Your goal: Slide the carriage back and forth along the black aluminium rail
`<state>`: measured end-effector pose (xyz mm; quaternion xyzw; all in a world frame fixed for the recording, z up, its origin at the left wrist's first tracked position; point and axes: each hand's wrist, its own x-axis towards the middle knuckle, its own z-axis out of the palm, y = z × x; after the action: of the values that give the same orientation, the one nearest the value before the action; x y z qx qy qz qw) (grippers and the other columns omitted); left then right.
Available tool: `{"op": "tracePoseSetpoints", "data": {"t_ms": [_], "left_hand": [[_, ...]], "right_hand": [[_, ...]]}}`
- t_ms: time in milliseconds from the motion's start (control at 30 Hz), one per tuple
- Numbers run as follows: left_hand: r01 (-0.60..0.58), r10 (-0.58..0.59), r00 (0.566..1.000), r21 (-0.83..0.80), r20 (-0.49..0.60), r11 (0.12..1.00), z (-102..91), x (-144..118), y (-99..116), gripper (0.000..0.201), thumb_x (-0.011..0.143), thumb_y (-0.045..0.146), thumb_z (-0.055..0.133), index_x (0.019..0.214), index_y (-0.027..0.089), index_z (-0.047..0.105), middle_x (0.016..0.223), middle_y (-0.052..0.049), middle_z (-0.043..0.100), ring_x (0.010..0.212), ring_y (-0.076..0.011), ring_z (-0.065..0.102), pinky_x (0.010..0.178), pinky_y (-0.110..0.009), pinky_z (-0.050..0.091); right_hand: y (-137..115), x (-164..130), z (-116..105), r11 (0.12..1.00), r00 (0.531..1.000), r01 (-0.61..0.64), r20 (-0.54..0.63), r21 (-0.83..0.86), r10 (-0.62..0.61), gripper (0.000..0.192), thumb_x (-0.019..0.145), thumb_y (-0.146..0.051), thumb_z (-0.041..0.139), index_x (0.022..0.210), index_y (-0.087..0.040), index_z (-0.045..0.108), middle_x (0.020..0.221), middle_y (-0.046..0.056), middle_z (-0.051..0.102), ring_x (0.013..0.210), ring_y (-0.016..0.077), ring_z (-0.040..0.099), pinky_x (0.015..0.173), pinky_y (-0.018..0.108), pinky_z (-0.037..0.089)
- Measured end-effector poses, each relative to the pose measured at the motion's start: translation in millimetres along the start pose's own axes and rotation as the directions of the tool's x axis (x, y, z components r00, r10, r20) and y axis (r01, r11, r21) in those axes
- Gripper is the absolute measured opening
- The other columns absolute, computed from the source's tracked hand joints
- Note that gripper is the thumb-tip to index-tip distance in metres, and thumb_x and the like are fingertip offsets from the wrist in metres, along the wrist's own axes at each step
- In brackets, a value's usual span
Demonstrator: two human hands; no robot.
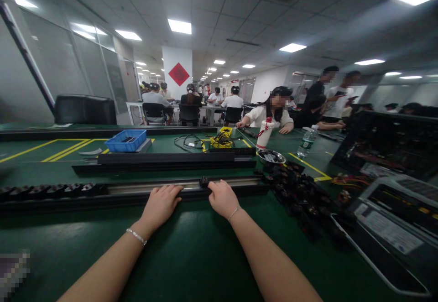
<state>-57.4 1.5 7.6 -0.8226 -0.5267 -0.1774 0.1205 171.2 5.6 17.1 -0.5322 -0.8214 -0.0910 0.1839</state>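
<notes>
A long black rail [137, 191] with a silvery channel lies across the green bench [191, 256] in front of me. My left hand [160, 204] rests on its near edge, fingers curled over the lip. My right hand [222, 197] sits just to the right on the same rail, fingertips at a small black piece [204, 182] in the channel. A row of small black parts [48, 190] fills the rail's left end. Both wrists wear thin bracelets.
A second black rail [164, 159] lies behind the first. Beyond it sit a blue tray [125, 140], cables with a yellow box [222, 139], a white bottle [265, 133], a metal bowl [271, 156] and a water bottle [307, 141]. Black parts [301, 192] and open computer cases [393, 220] crowd the right. People sit and stand behind.
</notes>
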Motion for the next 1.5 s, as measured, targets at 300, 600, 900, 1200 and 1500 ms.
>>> {"op": "tracePoseSetpoints", "data": {"t_ms": [300,600,900,1200,1500], "left_hand": [[-0.005,0.005,1.000,-0.005,-0.026,1.000,3.5,0.0,-1.3,0.030,0.086,0.030,0.047,0.115,0.027,0.053,0.108,-0.002,0.064,0.098,-0.0200,0.055,0.078,-0.034,0.033],[0.003,-0.004,0.999,-0.026,-0.038,1.000,5.3,-1.2,-2.3,0.031,0.085,0.028,0.046,0.115,0.028,0.054,0.107,-0.003,0.064,0.097,-0.0193,0.055,0.079,-0.033,0.033],[0.010,-0.011,1.000,-0.041,-0.027,0.999,4.5,-1.0,-0.9,0.031,0.085,0.027,0.047,0.116,0.028,0.053,0.108,-0.002,0.064,0.098,-0.0188,0.055,0.079,-0.033,0.033],[0.036,-0.037,0.999,-0.052,-0.027,0.998,1.7,-0.9,1.8,0.031,0.084,0.028,0.046,0.114,0.028,0.054,0.108,-0.002,0.064,0.099,-0.0185,0.054,0.081,-0.034,0.033],[0.042,-0.042,0.999,-0.066,-0.009,0.997,-3.9,-1.3,5.7,0.032,0.084,0.027,0.044,0.115,0.027,0.054,0.109,-0.004,0.063,0.099,-0.0190,0.054,0.081,-0.035,0.033]], "right_hand": [[2.2,-1.6,-4.3,0.999,0.999,-0.039,0.001,-0.014,0.039,0.020,0.075,-0.013,0.043,0.087,-0.020,0.057,0.079,0.003,0.063,0.077,0.0155,0.053,0.079,0.027,0.032],[4.2,-1.9,1.9,0.999,0.999,-0.035,-0.028,0.013,0.035,0.020,0.075,-0.011,0.042,0.085,-0.020,0.056,0.076,0.002,0.062,0.077,0.0148,0.052,0.080,0.027,0.032],[4.8,-0.5,4.3,0.999,0.999,-0.035,-0.037,0.014,0.036,0.019,0.073,-0.010,0.042,0.084,-0.019,0.055,0.076,0.003,0.061,0.077,0.0155,0.053,0.083,0.027,0.032],[4.7,0.7,4.2,0.998,0.999,-0.053,-0.009,0.017,0.053,0.023,0.074,-0.008,0.040,0.087,-0.019,0.055,0.080,0.004,0.063,0.081,0.0153,0.054,0.092,0.028,0.029],[1.0,-1.1,-6.4,0.996,0.994,-0.093,0.047,-0.016,0.094,0.024,0.077,-0.011,0.040,0.092,-0.019,0.057,0.083,0.004,0.064,0.080,0.0161,0.054,0.078,0.027,0.033]]}}
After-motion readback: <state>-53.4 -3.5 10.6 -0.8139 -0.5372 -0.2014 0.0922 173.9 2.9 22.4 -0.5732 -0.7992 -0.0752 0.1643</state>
